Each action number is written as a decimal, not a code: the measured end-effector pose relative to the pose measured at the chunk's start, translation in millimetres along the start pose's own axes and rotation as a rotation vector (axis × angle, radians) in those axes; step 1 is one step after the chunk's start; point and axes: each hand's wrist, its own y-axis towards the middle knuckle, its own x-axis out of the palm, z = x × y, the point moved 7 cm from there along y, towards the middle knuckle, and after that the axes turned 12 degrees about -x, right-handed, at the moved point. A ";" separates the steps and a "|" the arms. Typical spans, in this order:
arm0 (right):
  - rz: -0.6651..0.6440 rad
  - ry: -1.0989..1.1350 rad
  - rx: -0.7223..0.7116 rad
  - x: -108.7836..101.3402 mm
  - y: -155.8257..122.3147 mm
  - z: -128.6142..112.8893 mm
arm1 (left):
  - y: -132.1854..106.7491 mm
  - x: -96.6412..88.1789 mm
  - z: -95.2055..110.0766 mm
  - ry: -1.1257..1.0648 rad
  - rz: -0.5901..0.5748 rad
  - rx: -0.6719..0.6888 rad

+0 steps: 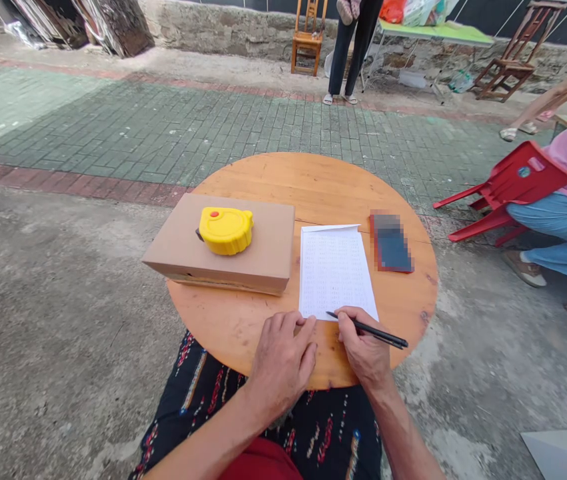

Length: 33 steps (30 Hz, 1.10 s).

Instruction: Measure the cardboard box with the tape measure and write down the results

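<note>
A black pen is pinched in my right hand, its tip at the lower edge of a white sheet of paper covered in rows of small marks. My left hand rests on the round wooden table, fingers stretched out, fingertips at the paper's lower left corner. Left of the paper, a yellow tape measure with a red button sits on top of a brown cardboard box.
On the table's right lies a dark phone-like thing with a red edge, blurred out. Beyond the table, a person stands near a wooden chair and a green table. At right, another person sits on a red plastic chair.
</note>
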 end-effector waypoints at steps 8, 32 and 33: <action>0.022 -0.009 0.003 -0.5 0.3 -1.2 | 0.1 0.0 -1.4 -0.013 -0.007 -0.007; 0.247 0.072 -0.029 -15.5 -8.3 1.7 | 0.4 -1.2 -1.1 -0.019 -0.008 -0.011; 0.259 0.040 -0.050 -16.0 -9.1 0.4 | 0.4 -1.6 -1.0 -0.018 -0.005 -0.011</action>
